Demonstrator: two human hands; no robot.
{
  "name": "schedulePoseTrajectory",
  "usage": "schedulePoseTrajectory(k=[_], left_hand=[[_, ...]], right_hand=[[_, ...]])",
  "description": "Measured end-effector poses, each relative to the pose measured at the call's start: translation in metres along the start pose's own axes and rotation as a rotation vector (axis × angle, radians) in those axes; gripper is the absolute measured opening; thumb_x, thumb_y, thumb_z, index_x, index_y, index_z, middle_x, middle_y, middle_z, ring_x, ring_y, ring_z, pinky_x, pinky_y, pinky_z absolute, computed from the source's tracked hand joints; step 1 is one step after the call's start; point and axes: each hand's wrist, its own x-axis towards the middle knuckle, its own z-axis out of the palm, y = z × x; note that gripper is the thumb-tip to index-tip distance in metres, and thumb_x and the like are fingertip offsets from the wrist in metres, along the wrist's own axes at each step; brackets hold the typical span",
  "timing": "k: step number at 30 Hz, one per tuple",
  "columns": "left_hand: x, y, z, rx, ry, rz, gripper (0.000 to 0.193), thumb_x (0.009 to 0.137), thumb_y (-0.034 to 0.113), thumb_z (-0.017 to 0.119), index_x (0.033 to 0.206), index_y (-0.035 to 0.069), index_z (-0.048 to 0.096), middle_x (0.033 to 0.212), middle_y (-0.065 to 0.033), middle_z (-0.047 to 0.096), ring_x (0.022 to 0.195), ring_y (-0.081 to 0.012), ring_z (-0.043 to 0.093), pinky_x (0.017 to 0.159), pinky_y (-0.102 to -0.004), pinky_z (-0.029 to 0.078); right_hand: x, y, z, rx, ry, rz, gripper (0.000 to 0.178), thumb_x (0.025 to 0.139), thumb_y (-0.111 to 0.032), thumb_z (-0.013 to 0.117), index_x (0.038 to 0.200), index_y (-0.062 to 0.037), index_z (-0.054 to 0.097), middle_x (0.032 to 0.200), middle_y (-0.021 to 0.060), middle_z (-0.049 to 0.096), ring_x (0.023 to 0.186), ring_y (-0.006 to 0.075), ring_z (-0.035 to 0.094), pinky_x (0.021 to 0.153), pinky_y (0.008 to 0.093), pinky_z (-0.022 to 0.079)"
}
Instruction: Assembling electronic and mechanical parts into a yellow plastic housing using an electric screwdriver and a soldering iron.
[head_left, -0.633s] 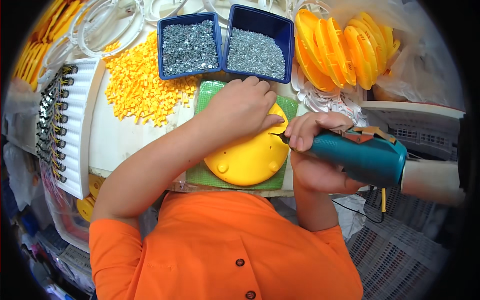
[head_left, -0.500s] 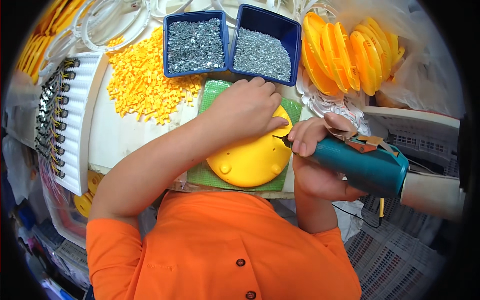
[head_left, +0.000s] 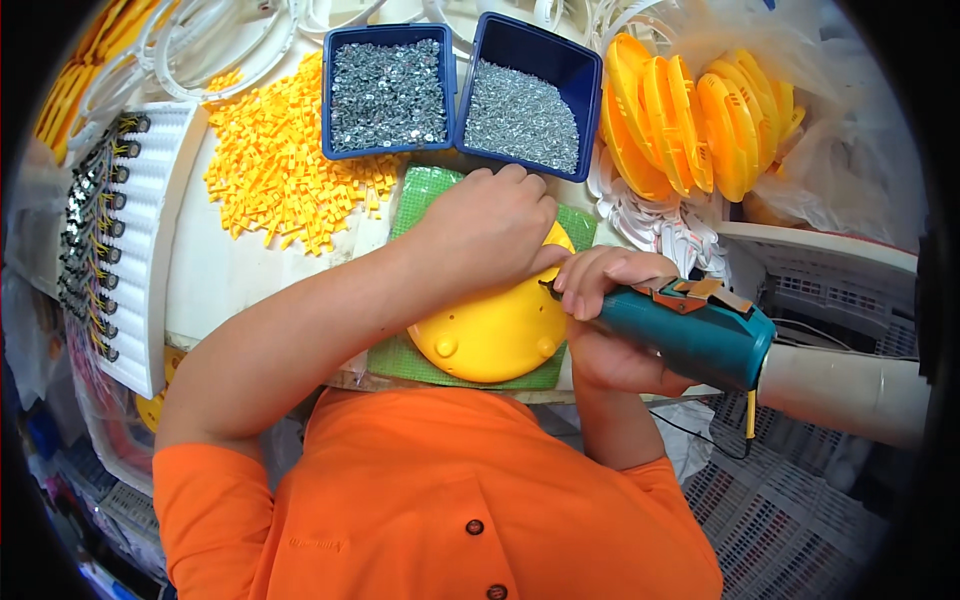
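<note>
A round yellow plastic cover (head_left: 490, 335) with small knobs and holes lies on a green padded mat (head_left: 420, 200) in front of me. My left hand (head_left: 490, 222) rests over its far part, fingers curled, thumb pressed near the right edge. What the left fingertips hold, if anything, is hidden. My right hand (head_left: 605, 290) is wrapped round a teal electric screwdriver (head_left: 685, 338), which points left. Its dark bit meets the cover's right side just below my left thumb. The exact contact spot is too small to make out.
Two blue bins (head_left: 330, 100) of small metal parts stand behind the mat. Left lie a heap of small yellow pieces (head_left: 290, 170) and a white foam tray (head_left: 150, 250) with wired parts. Yellow shells (head_left: 640, 120) stack at right, above white pieces (head_left: 650, 225).
My right hand has brought the screwdriver left, its bit now in against the cover near my left thumb. The left hand stays in nearly the same place on the cover.
</note>
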Motion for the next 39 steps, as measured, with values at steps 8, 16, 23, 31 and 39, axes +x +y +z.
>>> schedulePoseTrajectory(k=[8,16,23,31,39], left_hand=[[0.002,0.002,-0.004,-0.010,-0.052,-0.006,0.041,0.090,0.041,0.066,0.091,0.000,0.070,0.093,-0.0114,0.066,0.095,-0.0283,0.064,0.082,-0.0401,0.053],[0.000,0.001,-0.002,-0.054,-0.006,-0.012,0.044,0.090,0.044,0.067,0.091,0.000,0.070,0.095,-0.0124,0.066,0.097,-0.0290,0.063,0.083,-0.0411,0.052],[0.000,-0.004,0.000,-0.077,-0.044,-0.007,0.046,0.089,0.045,0.070,0.088,0.000,0.074,0.094,-0.0163,0.070,0.096,-0.0320,0.066,0.077,-0.0431,0.054],[0.001,-0.004,0.003,-0.092,-0.093,-0.039,0.045,0.086,0.046,0.072,0.085,0.001,0.077,0.093,-0.0151,0.071,0.095,-0.0307,0.066,0.076,-0.0427,0.053],[0.003,-0.003,0.001,-0.069,-0.123,-0.020,0.048,0.087,0.048,0.071,0.092,0.001,0.073,0.096,-0.0109,0.068,0.097,-0.0270,0.064,0.078,-0.0397,0.053]], right_hand=[[-0.002,0.002,0.000,-0.122,0.055,-0.037,0.101,0.082,-0.088,0.042,0.122,0.0035,0.059,0.073,0.0102,0.060,0.066,0.0231,0.057,0.069,0.0374,0.046],[0.013,-0.025,0.025,-0.141,0.009,0.018,0.102,0.084,-0.084,0.045,0.139,0.0019,0.052,0.073,0.0085,0.061,0.066,0.0218,0.056,0.072,0.0390,0.046],[0.015,-0.010,0.073,-0.034,-0.164,0.214,0.039,0.103,-0.036,0.053,0.123,-0.0030,0.061,0.085,0.0101,0.065,0.075,0.0241,0.061,0.080,0.0405,0.051],[0.004,-0.002,0.076,-0.043,-0.222,0.291,0.033,0.101,-0.012,0.056,0.132,-0.0004,0.055,0.085,0.0115,0.065,0.077,0.0245,0.061,0.083,0.0418,0.051],[0.005,0.010,0.070,-0.188,-0.267,0.170,0.020,0.104,-0.013,0.053,0.120,-0.0036,0.059,0.084,0.0114,0.063,0.076,0.0266,0.062,0.081,0.0429,0.051]])
